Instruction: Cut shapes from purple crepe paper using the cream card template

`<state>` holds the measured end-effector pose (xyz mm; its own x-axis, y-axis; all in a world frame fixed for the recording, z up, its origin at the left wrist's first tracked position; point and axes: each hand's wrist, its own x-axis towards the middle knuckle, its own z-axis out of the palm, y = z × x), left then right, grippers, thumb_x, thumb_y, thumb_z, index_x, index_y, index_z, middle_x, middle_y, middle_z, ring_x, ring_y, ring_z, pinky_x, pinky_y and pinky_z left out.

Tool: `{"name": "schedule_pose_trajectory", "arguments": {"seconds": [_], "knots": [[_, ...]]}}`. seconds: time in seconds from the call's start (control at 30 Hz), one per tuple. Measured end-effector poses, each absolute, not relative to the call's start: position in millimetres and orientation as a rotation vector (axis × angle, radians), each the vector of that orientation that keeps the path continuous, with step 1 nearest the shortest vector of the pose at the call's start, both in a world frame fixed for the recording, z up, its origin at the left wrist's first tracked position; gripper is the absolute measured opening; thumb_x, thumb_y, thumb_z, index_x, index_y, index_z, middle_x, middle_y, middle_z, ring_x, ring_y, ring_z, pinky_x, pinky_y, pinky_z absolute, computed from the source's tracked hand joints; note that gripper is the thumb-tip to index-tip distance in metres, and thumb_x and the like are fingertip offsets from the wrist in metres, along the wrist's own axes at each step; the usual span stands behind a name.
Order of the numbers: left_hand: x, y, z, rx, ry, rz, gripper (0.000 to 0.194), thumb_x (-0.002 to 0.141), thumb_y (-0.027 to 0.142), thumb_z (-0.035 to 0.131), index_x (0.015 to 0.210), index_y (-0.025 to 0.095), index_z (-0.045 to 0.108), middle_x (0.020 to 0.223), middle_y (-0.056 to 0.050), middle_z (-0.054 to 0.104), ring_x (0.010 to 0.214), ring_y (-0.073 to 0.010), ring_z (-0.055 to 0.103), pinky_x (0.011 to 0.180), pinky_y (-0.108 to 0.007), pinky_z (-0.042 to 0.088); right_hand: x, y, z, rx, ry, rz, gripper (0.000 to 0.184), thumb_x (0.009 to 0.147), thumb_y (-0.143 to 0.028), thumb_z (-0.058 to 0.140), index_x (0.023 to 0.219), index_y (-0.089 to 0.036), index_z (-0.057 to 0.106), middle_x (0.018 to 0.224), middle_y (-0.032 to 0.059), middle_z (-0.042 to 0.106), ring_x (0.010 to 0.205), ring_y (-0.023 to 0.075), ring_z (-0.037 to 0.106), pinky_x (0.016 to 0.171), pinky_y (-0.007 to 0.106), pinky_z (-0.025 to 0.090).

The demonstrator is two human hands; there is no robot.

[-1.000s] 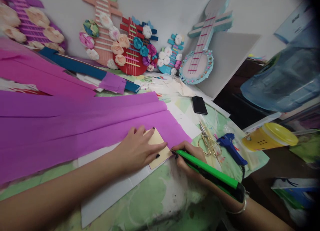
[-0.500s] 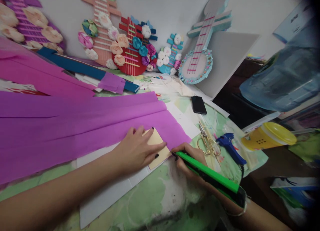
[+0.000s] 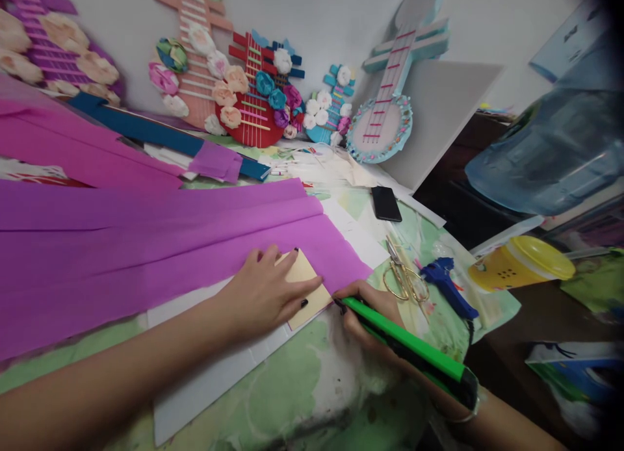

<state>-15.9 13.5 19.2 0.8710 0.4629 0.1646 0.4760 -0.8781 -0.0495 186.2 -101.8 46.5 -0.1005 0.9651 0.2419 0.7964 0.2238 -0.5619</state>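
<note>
My left hand lies with its fingers spread on a pale yellow card, pressing it onto purple crepe paper. In my right hand is a green utility knife, its tip at the card's right corner. The blade itself is too small to make out. Beneath the crepe paper a white board shows along the near side.
Gold-handled scissors, a blue glue gun and a black phone lie to the right. Beyond them stands a yellow lidded cup. Decorated paper guitars lean against the back wall.
The view has shifted very slightly. Both hands, the card and the knife keep practically the same places.
</note>
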Motion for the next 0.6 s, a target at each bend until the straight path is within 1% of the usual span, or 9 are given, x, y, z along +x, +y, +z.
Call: {"name": "schedule_pose_trajectory", "arguments": {"seconds": [0.1,0.23,0.33,0.47,0.6], "knots": [[-16.3,13.5,18.1,-2.966,-0.753,-0.236,0.041,0.095,0.042,0.041,0.135,0.049,0.045,0.132,-0.012,0.05,0.1,-0.0332,0.048,0.081,-0.045,0.032,188.2,-102.6,41.7,-1.59,-1.944,0.396,0.023,0.077,-0.009,0.051,0.094,-0.022,0.06,0.081,-0.0003,0.068,0.067,0.0139,0.062,0.059,0.023,0.048],[-16.6,14.1,16.5,-2.969,-0.745,-0.249,0.041,0.095,0.042,0.041,0.135,0.049,0.045,0.133,-0.012,0.049,0.101,-0.0334,0.048,0.08,-0.044,0.032,187.2,-102.6,38.7,-1.554,-1.891,0.297,0.022,0.073,-0.008,0.05,0.088,-0.021,0.06,0.068,-0.0024,0.065,0.055,0.012,0.058,0.054,0.022,0.046],[-16.2,14.0,17.3,-2.95,-0.739,-0.229,0.042,0.094,0.042,0.043,0.135,0.049,0.045,0.133,-0.013,0.049,0.1,-0.0339,0.048,0.078,-0.044,0.033,185.3,-103.0,43.2,-1.602,-1.914,0.294,0.025,0.072,-0.006,0.05,0.089,-0.02,0.06,0.069,-0.0019,0.065,0.056,0.0122,0.059,0.056,0.022,0.047],[-15.8,12.4,19.8,-2.949,-0.747,-0.225,0.041,0.094,0.042,0.042,0.135,0.05,0.044,0.133,-0.013,0.049,0.1,-0.0337,0.048,0.078,-0.044,0.033,184.9,-104.6,49.1,-1.612,-1.949,0.331,0.023,0.075,-0.008,0.051,0.091,-0.021,0.06,0.07,-0.002,0.064,0.057,0.0126,0.058,0.054,0.022,0.046],[-16.3,11.7,19.5,-2.97,-0.758,-0.258,0.04,0.095,0.041,0.041,0.134,0.049,0.046,0.133,-0.011,0.049,0.1,-0.0329,0.048,0.08,-0.044,0.033,182.8,-106.9,52.5,-1.636,-1.941,0.311,0.025,0.075,-0.007,0.05,0.092,-0.022,0.06,0.073,-0.0011,0.066,0.061,0.0132,0.061,0.06,0.023,0.049]]}}
